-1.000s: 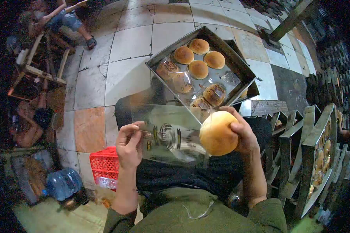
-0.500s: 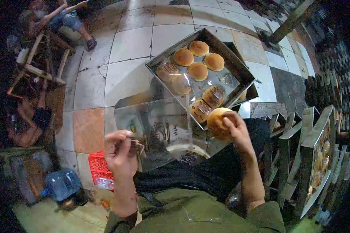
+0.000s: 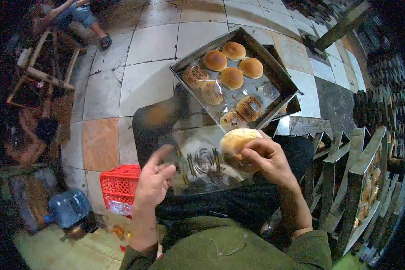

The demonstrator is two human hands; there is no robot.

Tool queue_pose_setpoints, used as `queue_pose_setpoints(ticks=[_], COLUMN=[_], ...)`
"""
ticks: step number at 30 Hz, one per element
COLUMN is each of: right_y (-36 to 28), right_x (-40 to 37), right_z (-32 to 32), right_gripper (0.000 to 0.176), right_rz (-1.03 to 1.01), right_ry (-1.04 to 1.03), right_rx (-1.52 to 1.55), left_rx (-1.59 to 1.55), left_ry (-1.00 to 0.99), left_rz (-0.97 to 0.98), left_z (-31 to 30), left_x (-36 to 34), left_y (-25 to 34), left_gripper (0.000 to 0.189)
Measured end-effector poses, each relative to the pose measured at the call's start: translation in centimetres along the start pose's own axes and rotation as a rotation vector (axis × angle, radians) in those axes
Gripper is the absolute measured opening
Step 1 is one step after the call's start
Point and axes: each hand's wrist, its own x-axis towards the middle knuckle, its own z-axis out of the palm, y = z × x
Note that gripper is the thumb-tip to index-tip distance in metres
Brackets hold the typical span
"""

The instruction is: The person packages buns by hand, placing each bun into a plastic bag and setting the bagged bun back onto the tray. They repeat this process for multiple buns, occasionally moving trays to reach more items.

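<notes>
A clear plastic bag with dark printed marks [image 3: 202,164] spreads in front of me above my lap. At its left edge is my left hand [image 3: 152,182], slightly blurred, with thumb and fingers closed on the film. My right hand [image 3: 270,159] grips a round bun [image 3: 236,140] with a golden-brown crust, thumb on the near side. The bun overlaps the right end of the bag in this view. Just beyond the bun stands a metal tray [image 3: 279,105] with several bare buns [image 3: 231,78] and several bagged ones [image 3: 249,108].
Metal trays [image 3: 362,159] stand on edge at my right, one with bagged buns. To my left are a red plastic crate [image 3: 119,182] and a blue water jug [image 3: 69,208]. Another person's leg [image 3: 94,29] shows at upper left beside a wooden stool [image 3: 45,76].
The bun in my right hand has moved left, over the bag's right end. My left hand has moved right and slightly down, and the bag now lies lower and flatter.
</notes>
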Motion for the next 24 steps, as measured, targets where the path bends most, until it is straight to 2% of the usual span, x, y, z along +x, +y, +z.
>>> queue_pose_setpoints(ticks=[1,3,4,5,7,9,10,11,14,15,16,17,19,21,22,24], right_y=[-0.2,-0.1,-0.1,-0.3,1.7,2.5,3.0,3.0,2.4,2.2,2.2,1.6,0.9,1.1,1.0,1.6], right_x=[0.3,0.7,1.0,1.3,1.9,2.1,2.4,2.8,2.7,2.6,2.5,2.5,2.4,2.4,2.5,2.6], right_z=[-0.3,-0.4,-0.3,-0.3,-1.2,-1.9,-2.7,-3.6,-3.4,-3.1,-2.9,-2.6,-3.3,-4.8,-4.8,-4.8], right_gripper=[0.011,0.01,0.011,0.011,0.01,0.019,0.031,0.045,0.063,0.066,0.064,0.066,0.065,0.055,0.052,0.053], right_rz=[-0.078,-0.081,-0.121,-0.167,-0.17,0.06,0.086,0.077,0.065,0.081,-0.001,0.065,0.054,0.11,0.111,0.136], right_ry=[-0.055,-0.088,-0.017,0.052,0.045,0.042,0.07,-0.012,-0.129,-0.172,-0.212,-0.224,-0.322,-0.213,-0.128,-0.114], right_rx=[-0.029,-0.047,-0.086,-0.126,-0.176,0.241,0.473,0.565,0.485,0.468,0.323,0.402,0.272,0.283,0.432,0.479], left_rx=[-0.004,0.468,0.57,0.569,0.628,0.568,0.51,0.507,0.534,0.644,0.753,0.756,0.814,0.839,0.864,0.9], left_ry=[0.006,-0.013,0.059,0.057,0.123,0.159,0.193,0.196,0.212,0.13,0.044,0.039,-0.143,-0.127,-0.128,-0.136], left_rz=[0.003,0.023,0.214,0.215,0.246,0.206,0.163,0.162,0.098,0.083,0.069,0.068,0.135,0.177,0.176,0.17], left_z=[-0.8,-1.8,-1.1,-1.2,-1.8,-1.8,-1.7,-1.5,-1.2,-1.2,-1.2,-1.2,-1.5,-3.0,-3.6,-3.0], left_x=[0.1,0.3,0.4,0.6,0.8,0.8,0.8,0.7,0.8,0.9,1.0,1.1,1.1,1.1,1.1,1.2], left_y=[-0.2,-0.6,-0.9,-0.9,-1.2,-0.6,-0.2,0.0,0.7,0.8,1.0,1.3,2.3,3.3,3.4,3.3], left_gripper=[0.037,0.017,0.008,0.008,0.009,0.009,0.008,0.008,0.009,0.009,0.009,0.009,0.008,0.007,0.008,0.009])
